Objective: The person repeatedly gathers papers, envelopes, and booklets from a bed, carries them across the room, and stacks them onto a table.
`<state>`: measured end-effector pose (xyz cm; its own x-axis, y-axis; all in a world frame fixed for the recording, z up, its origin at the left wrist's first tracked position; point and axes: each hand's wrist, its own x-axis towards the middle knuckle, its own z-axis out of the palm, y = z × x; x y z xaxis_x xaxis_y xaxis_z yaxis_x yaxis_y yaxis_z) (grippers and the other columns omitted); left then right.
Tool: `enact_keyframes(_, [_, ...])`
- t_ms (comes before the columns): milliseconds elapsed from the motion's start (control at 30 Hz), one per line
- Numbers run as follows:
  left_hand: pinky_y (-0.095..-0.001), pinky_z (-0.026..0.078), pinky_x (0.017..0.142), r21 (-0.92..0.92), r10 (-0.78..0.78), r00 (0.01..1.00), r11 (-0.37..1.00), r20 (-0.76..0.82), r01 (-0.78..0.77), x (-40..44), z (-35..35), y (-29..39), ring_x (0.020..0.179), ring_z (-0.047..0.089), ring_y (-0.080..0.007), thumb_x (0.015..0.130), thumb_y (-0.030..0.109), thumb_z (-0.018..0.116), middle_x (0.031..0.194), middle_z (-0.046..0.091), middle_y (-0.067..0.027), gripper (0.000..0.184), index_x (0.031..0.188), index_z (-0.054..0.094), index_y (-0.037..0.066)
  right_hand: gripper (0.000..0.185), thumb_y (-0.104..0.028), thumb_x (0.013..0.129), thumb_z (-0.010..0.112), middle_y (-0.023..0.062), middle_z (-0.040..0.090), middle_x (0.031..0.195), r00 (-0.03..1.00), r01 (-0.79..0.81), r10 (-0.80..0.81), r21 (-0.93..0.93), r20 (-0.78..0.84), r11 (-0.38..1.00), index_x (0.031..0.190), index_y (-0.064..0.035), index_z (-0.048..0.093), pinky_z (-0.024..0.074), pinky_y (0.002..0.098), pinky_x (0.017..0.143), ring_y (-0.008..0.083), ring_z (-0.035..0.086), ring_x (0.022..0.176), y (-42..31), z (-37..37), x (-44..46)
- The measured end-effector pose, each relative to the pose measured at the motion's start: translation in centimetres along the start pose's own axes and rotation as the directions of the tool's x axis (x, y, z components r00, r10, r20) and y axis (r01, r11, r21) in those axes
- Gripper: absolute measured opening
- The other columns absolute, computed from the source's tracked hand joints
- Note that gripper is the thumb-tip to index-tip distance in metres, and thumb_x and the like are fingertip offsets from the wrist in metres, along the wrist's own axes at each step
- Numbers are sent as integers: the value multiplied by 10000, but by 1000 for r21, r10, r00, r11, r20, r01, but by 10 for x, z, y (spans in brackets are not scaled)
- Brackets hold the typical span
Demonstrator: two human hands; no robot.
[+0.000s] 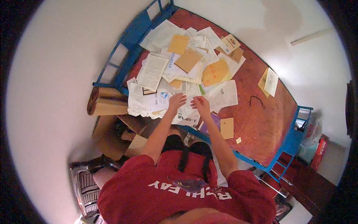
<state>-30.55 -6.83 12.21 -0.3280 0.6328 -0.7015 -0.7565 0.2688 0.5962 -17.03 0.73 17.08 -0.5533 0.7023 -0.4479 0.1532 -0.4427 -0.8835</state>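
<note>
Both my hands are over the near edge of a pile of papers (pixel 153 71) on a red-brown bed board. My left hand (pixel 177 101) is beside a white sheet with a blue logo (pixel 163 98), its fingers pointing right and slightly apart, with nothing visible in them. Facing it across a small gap, my right hand (pixel 200 104) has curled, parted fingers, and I see nothing held there. Brown envelopes (pixel 178 44) and an orange-yellow envelope with red print (pixel 215 72) lie on the pile beyond my hands. A purple booklet (pixel 212 122) rests below my right hand.
A blue metal frame (pixel 128 41) borders the board (pixel 257 123). A tan card (pixel 226 128), a dark cord (pixel 257 101) and a white paper (pixel 271 83) lie to the right. Rolled brown material (pixel 108 106) and cardboard are at the left; a metal chair (pixel 85 186) stands lower left.
</note>
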Motion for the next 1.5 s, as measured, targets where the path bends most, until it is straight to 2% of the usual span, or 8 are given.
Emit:
enact_keyframes(133, [-340, 478, 784, -34, -26, 999, 999, -18, 26, 61, -12, -1, 915, 548, -250, 832, 199, 492, 1047, 534, -153, 346, 1104, 445, -11, 185, -144, 846, 487, 98, 596, 850, 995, -18, 23, 49, -92, 999, 959, -1, 519, 485, 264, 606, 170, 595, 739, 41, -9, 64])
enact_keyframes(300, [-291, 488, 683, -103, -73, 995, 992, -71, 66, 103, -19, -12, 791, 543, -174, 798, 153, 518, 886, 535, -65, 225, 980, 519, 19, 221, -148, 776, 573, 106, 590, 858, 876, 243, -475, -775, -83, 584, 936, -1, 537, 438, 273, 694, 181, 560, 798, 107, -36, 125])
enact_keyframes(567, [-272, 467, 695, -294, -91, 993, 954, -79, 64, 159, -27, -34, 812, 520, -174, 807, 217, 542, 902, 535, -66, 279, 1026, 509, 48, 367, -226, 710, 646, 120, 584, 872, 959, -84, -112, -637, -261, 767, 975, 4, 535, 419, 279, 737, 195, 547, 836, 124, -64, 176])
enact_keyframes(667, [-278, 460, 694, 732, 505, 813, 429, 291, -529, 193, -50, -55, 795, 520, -184, 803, 262, 555, 869, 549, -79, 290, 1020, 495, 78, 420, -239, 706, 652, 120, 586, 865, 973, -54, -100, -629, -207, 775, 1010, 19, 518, 423, 276, 737, 196, 553, 826, 123, -66, 184])
enact_keyframes(733, [-283, 456, 681, -308, -145, 983, 946, -111, 105, 178, -20, -19, 784, 525, -190, 808, 306, 553, 836, 555, -91, 304, 999, 487, 79, 452, -242, 703, 657, 118, 588, 854, 983, -93, -40, -683, -177, 724, 1029, 31, 506, 426, 275, 734, 195, 558, 817, 110, -63, 187])
enact_keyframes(833, [-284, 463, 644, -363, -265, 954, 911, -143, 199, 185, -19, -13, 735, 533, -187, 817, 348, 536, 811, 551, -86, 332, 990, 485, 69, 480, -253, 694, 672, 115, 594, 816, 952, -35, -247, -863, -183, 503, 1030, 44, 501, 437, 268, 704, 179, 568, 769, 102, -60, 190])
enact_keyframes(1300, [-270, 464, 500, -79, 88, 923, 989, -376, -127, 137, -27, 12, 526, 537, -152, 767, 316, 619, 664, 566, -79, 326, 720, 540, 4, 337, -154, 780, 597, 86, 575, 945, 934, -289, 326, 231, -145, 929, 1059, 3, 492, 466, 297, 690, 180, 567, 816, 83, -44, 195])
enact_keyframes(1500, [-261, 433, 477, 147, 122, 915, 987, -385, -70, 93, -36, 13, 524, 529, -142, 752, 340, 627, 683, 578, -70, 350, 728, 555, -1, 365, -105, 750, 609, 91, 568, 953, 949, -257, 237, -74, -207, 964, 1071, 15, 484, 454, 290, 705, 176, 554, 818, 100, -43, 149])
